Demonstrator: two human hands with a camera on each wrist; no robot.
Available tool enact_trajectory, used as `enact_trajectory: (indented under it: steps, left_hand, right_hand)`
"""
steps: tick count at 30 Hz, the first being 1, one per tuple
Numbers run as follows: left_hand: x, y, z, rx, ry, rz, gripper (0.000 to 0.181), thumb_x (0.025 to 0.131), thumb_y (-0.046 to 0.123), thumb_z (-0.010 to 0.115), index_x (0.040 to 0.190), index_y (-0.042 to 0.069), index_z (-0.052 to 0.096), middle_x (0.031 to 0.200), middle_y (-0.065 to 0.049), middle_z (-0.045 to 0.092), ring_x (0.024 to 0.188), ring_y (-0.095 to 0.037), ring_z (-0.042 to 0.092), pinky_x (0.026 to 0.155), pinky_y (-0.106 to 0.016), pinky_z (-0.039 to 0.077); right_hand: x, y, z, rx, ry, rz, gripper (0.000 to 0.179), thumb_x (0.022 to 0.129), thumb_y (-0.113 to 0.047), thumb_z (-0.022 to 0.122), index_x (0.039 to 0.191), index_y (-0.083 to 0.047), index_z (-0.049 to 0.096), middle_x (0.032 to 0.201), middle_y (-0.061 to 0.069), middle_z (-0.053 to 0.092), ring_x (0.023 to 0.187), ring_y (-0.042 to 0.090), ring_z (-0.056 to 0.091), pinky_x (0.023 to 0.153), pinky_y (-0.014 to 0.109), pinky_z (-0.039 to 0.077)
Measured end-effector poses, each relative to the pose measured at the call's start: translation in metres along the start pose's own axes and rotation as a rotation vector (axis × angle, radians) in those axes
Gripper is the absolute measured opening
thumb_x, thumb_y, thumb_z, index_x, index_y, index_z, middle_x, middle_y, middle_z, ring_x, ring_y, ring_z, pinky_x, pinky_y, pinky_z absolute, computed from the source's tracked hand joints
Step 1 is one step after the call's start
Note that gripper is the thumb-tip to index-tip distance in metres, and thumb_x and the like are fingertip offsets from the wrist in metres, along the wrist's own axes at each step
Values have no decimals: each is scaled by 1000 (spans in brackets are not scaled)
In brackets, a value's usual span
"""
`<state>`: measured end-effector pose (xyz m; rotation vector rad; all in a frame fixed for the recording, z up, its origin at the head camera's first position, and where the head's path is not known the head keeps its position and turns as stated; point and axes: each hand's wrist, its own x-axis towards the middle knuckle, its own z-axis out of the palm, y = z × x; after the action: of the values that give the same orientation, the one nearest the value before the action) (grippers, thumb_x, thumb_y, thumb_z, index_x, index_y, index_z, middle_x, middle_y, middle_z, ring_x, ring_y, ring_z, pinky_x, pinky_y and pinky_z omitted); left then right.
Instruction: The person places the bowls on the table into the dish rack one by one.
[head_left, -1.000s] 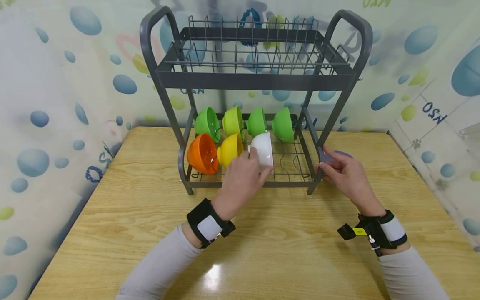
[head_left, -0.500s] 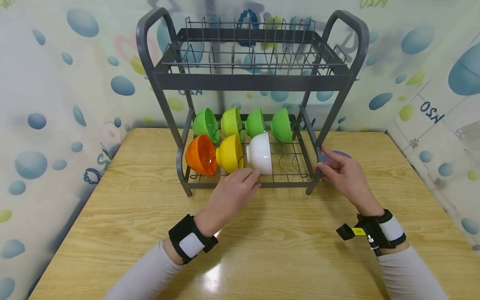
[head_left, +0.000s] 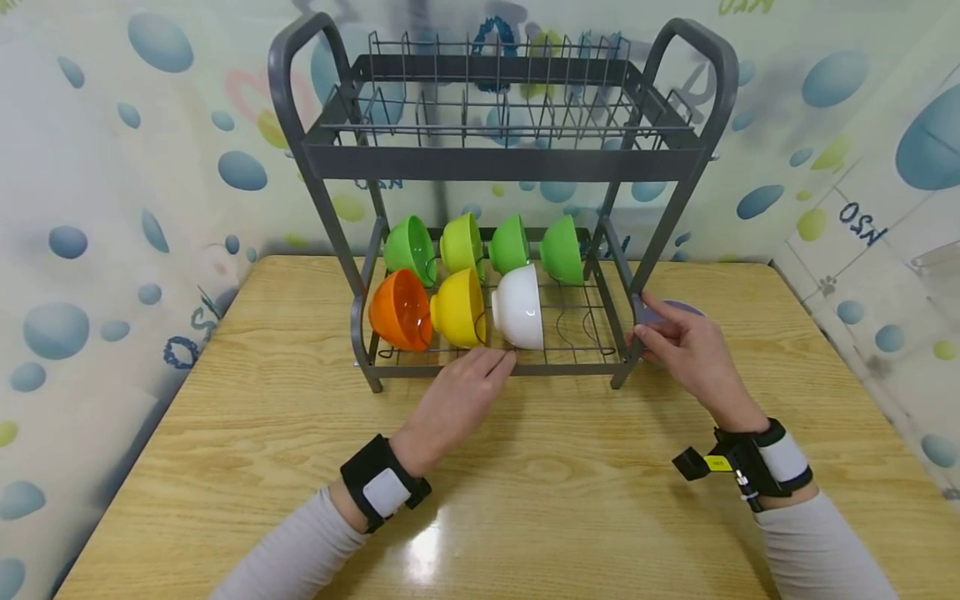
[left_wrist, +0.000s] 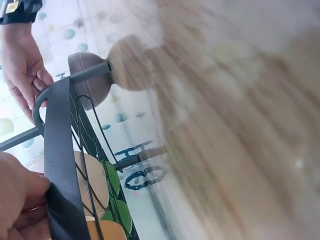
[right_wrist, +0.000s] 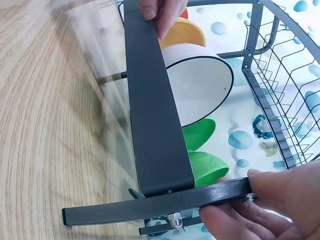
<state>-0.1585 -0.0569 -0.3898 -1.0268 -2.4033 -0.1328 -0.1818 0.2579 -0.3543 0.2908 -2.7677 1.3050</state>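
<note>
A grey two-tier dish rack point(head_left: 506, 163) stands on the table. My left hand point(head_left: 461, 396) pinches the front rail point(right_wrist: 152, 110) of its lower tier, just below the white bowl point(head_left: 519, 308). That bowl rests on its side in the front row, right of a yellow bowl point(head_left: 459, 308) and an orange bowl point(head_left: 397, 310). At the right front post, my right hand point(head_left: 693, 354) grips the rack's frame between thumb and fingers, as the right wrist view shows. Behind that hand, a purple bowl point(head_left: 686, 308) is partly hidden; it also appears in the left wrist view.
Green bowls, among them the leftmost one point(head_left: 410, 250) and the rightmost one point(head_left: 562, 250), fill the back row with a yellow-green bowl point(head_left: 462, 242). Wire dividers point(head_left: 588, 325) show right of the white bowl. A patterned wall point(head_left: 150, 167) stands close behind the rack.
My left hand has left the white bowl and moved down and left to the front rail. The white bowl stays in the rack. The right hand keeps its hold on the post.
</note>
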Motion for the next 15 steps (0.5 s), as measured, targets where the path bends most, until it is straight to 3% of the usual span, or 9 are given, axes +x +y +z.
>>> enact_trajectory:
  steps: [7,11,15]
  left_hand:
    - [-2,-1,4,-15,-48,-22,38,83,-5,66,120,4,64,117,-8,67,104,-20,62,89,-31,53]
    - [-1,-1,4,-33,-56,-29,37,81,-5,66,117,5,66,115,-9,68,100,-21,64,86,-32,54]
    - [2,-2,1,-67,-72,-46,34,81,-7,66,112,6,67,108,-7,70,92,-19,65,79,-30,56]
  right_hand:
    - [1,-2,-2,14,-7,-4,56,95,-21,57,147,-13,38,105,21,71,85,-1,67,69,18,55]
    - [1,-3,-5,20,-30,-19,57,94,-19,58,147,-12,39,108,23,70,85,0,67,69,23,57]
    - [0,2,-12,20,-25,-20,51,93,-22,61,141,-11,49,112,22,68,84,-3,66,69,21,56]
